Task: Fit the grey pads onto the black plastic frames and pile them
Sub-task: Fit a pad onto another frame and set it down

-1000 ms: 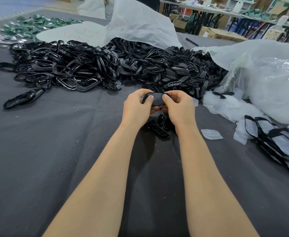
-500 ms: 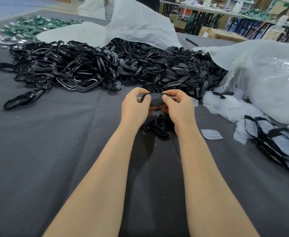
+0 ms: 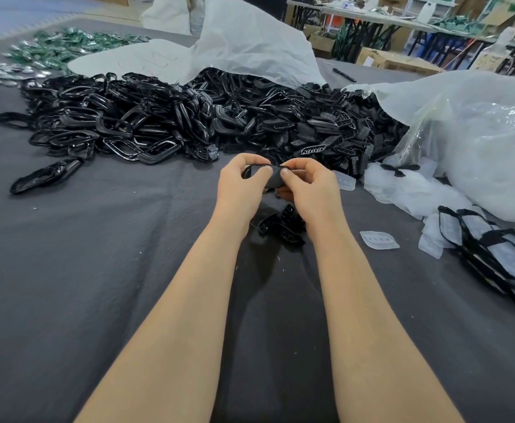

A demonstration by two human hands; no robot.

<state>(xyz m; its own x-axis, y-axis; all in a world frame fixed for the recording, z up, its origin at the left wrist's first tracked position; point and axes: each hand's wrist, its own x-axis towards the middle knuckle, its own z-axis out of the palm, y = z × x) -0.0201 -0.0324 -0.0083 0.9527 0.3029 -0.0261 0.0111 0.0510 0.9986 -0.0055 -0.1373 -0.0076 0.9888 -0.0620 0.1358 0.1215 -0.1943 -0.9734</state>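
Dark grey cloth covered the long worktable (image 3: 97,270), and across its far half sprawled a heap of glossy black plastic frames (image 3: 146,126), spilling from under a white woven sack (image 3: 250,47). Both hands were held just above the cloth, near the heap's front edge. The left hand (image 3: 241,187) and the right hand (image 3: 308,190) each pinched one end of a small black plastic frame with a dark grey pad (image 3: 273,178) between thumb and curled fingers; whether the pad sat fully home I could not tell. Below the wrists lay a few loose black slotted pieces (image 3: 280,227). To the right a translucent white pad (image 3: 378,239) lay alone, near a pile of black frames fitted with pale pads (image 3: 500,254).
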